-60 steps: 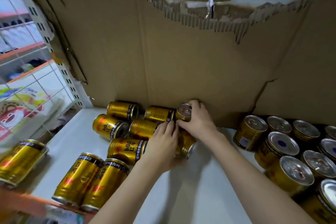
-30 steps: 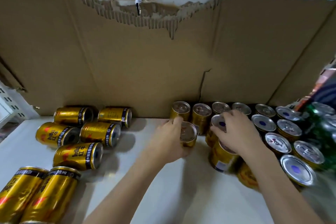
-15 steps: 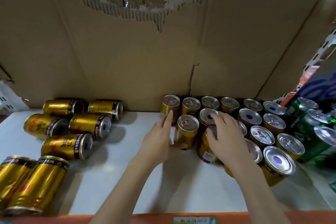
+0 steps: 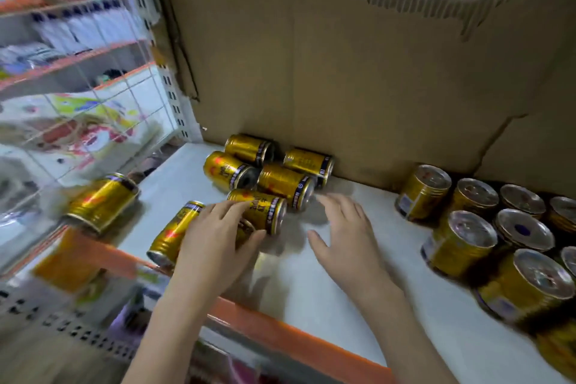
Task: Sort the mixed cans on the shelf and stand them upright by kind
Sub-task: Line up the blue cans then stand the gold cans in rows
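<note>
A: State the condition of the hands.

B: The left hand (image 4: 215, 237) lies palm-down, fingers spread, on a toppled gold can (image 4: 260, 212) and on the tall can (image 4: 174, 232) beside it near the shelf (image 4: 311, 290) front edge. Whether the fingers close round either can cannot be told. The right hand (image 4: 346, 234) hovers with fingers spread, holding nothing, just right of the lying cans.

A: Location of the cans?

B: Lying group (image 4: 274, 174): four more short gold cans on their sides at the back, against the cardboard wall (image 4: 343, 72). One tall can (image 4: 101, 201) lies at the left edge. Upright group (image 4: 486, 221): silver-topped gold cans standing in rows at the right, well apart from the lying group.
</note>
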